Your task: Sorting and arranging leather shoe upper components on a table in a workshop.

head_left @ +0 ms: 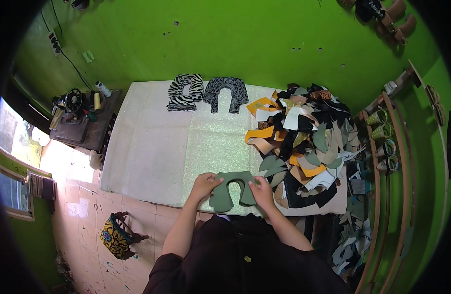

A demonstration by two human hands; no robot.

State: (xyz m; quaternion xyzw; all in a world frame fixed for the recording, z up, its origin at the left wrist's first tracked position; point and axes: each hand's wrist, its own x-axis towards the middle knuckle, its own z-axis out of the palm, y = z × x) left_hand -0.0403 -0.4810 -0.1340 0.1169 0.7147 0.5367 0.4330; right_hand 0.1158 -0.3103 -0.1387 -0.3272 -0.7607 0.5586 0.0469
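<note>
At the near edge of the table, I hold a stack of dark green U-shaped cut pieces (221,197) that look like shoe uppers. My left hand (206,186) is closed on the left side of the stack, thumb on top. Its opposite side is pinched by my right hand (262,192), which sits close to the scraps. The curved top of the U points away from me, and the gap faces my body. Farther back lie a stack of zebra-striped pieces (180,104) and, to its right, a black-and-grey patterned U-shaped stack (211,96).
A large heap of mixed material scraps (304,139) covers the right of the pale table (152,142). More offcuts (350,245) lie beyond the table's right side. A sewing machine (74,104) stands left, a patterned stool (116,237) below it. Shoes (383,131) hang on a wooden rack at right.
</note>
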